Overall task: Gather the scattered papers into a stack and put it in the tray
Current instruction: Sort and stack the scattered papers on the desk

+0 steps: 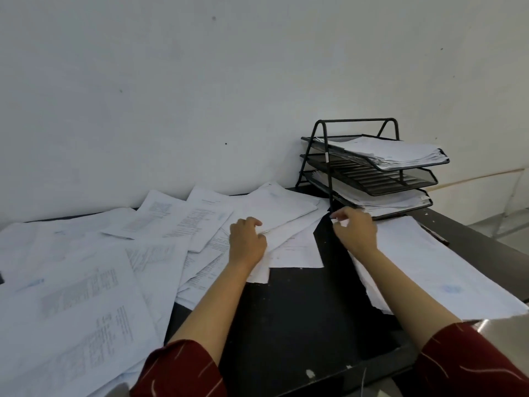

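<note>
A black table (297, 316) is set against a pale wall (200, 81), and most of its left half is covered by scattered papers (86, 282), printed sheets lying flat, overlapped and turned at many different angles. Blocks and columns of print are seen on these sheets, but the writing is too blurred to be read, and no brand or label can be made out. A separate pile of sheets (429, 267) is laid along the right side of the table, its long axis running from the near right edge toward the far middle; a faint blue mark is carried near its close end. At the far right corner a black three-tier wire tray (369, 179) is placed, its open fronts pointed to the right and toward the viewer; paper is held in the top and bottom tiers, while the middle tier shows bare mesh. A pen (435, 233) is seen beside the tray's foot. Dark red sleeves (183, 371) with light streaks are worn on both forearms. The left hand (247, 242) is rested on the overlapped sheets near the table's middle, fingers curled loosely with the thumb at a sheet's edge; whether a sheet is actually gripped cannot be told. The right hand (355, 229) is held just in front of the tray, thumb and fingertips pinched on a small white edge of paper.
</note>
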The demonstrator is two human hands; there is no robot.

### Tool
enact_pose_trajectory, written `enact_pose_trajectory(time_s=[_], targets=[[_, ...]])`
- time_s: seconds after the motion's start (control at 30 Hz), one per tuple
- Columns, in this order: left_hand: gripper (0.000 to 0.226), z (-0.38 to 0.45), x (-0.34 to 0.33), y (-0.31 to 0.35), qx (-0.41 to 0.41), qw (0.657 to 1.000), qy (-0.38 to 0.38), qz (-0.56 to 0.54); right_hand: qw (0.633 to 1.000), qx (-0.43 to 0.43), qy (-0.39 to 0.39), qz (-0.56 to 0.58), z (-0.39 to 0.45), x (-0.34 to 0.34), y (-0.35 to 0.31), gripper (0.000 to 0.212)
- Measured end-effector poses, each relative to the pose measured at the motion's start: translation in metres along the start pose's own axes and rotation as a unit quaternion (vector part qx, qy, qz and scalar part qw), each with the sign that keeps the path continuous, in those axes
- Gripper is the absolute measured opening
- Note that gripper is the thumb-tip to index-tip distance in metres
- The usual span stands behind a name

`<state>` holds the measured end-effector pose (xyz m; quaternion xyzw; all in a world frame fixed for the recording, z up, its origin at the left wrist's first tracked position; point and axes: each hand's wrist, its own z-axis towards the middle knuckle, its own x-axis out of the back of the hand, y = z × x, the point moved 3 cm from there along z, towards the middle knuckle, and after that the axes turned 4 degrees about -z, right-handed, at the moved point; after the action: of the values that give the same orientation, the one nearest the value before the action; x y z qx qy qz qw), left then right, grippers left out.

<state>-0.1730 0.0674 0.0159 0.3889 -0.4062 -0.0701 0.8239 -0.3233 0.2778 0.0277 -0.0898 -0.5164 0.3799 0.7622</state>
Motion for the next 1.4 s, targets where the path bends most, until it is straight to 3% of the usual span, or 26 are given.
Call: enact_pose_trajectory(time_s=[0.2, 0.3, 0.4, 0.47, 0.57, 0.67, 0.73, 0.83, 0.9, 0.97, 1.03, 1.13, 1.23, 1.3, 1.4], targets=[[0.034, 0.016, 0.058, -0.055, 0.008, 0.995, 0.045, 0.094, 0.98, 0.129, -0.137, 0.07, -0.022, -0.074, -0.093, 0.023], [0.044, 0.017, 0.066, -0.076, -0.01, 0.991, -0.02, 0.134, 0.965, 0.158, -0.192, 0.084, -0.036, -0.103, -0.129, 0.04], [0.051, 0.012, 0.063, -0.099, 0.034, 0.974, -0.115, 0.191, 0.952, 0.164, -0.247, 0.075, -0.043, -0.126, -0.146, 0.048], [0.053, 0.003, 0.058, -0.11, 0.049, 0.963, -0.129, 0.23, 0.953, 0.171, -0.242, 0.059, -0.044, -0.132, -0.15, 0.034], [0.052, -0.003, 0.056, -0.11, 0.039, 0.97, -0.08, 0.228, 0.965, 0.191, -0.176, 0.033, -0.036, -0.13, -0.153, 0.026], [0.051, -0.003, 0.056, -0.109, 0.038, 0.973, -0.067, 0.217, 0.975, 0.103, -0.161, 0.115, -0.02, -0.119, -0.15, 0.009], [0.051, -0.003, 0.056, -0.111, 0.041, 0.975, -0.071, 0.206, 0.964, 0.008, -0.186, 0.191, -0.012, -0.115, -0.144, 0.026], [0.051, -0.005, 0.056, -0.113, 0.042, 0.975, -0.072, 0.204, 0.907, -0.132, -0.26, 0.305, -0.009, -0.116, -0.136, 0.043], [0.052, -0.005, 0.057, -0.112, 0.04, 0.974, -0.071, 0.21, 0.867, -0.181, -0.294, 0.36, -0.007, -0.117, -0.134, 0.046], [0.052, -0.006, 0.058, -0.111, 0.041, 0.974, -0.069, 0.212, 0.863, -0.191, -0.305, 0.354, -0.007, -0.116, -0.135, 0.044], [0.054, -0.006, 0.057, -0.11, 0.041, 0.973, -0.069, 0.215, 0.883, -0.167, -0.276, 0.34, -0.004, -0.117, -0.133, 0.039], [0.056, -0.007, 0.057, -0.111, 0.042, 0.972, -0.073, 0.221, 0.926, -0.157, -0.121, 0.321, 0.007, -0.111, -0.124, 0.034], [0.056, -0.007, 0.057, -0.111, 0.042, 0.971, -0.075, 0.224, 0.924, -0.188, 0.015, 0.334, 0.018, -0.094, -0.117, 0.031], [0.057, -0.006, 0.057, -0.111, 0.046, 0.971, -0.078, 0.22, 0.918, -0.169, 0.031, 0.359, 0.022, -0.08, -0.119, 0.03], [0.055, -0.003, 0.057, -0.114, 0.052, 0.973, -0.09, 0.207, 0.912, -0.109, -0.006, 0.394, 0.024, -0.064, -0.129, 0.033]])
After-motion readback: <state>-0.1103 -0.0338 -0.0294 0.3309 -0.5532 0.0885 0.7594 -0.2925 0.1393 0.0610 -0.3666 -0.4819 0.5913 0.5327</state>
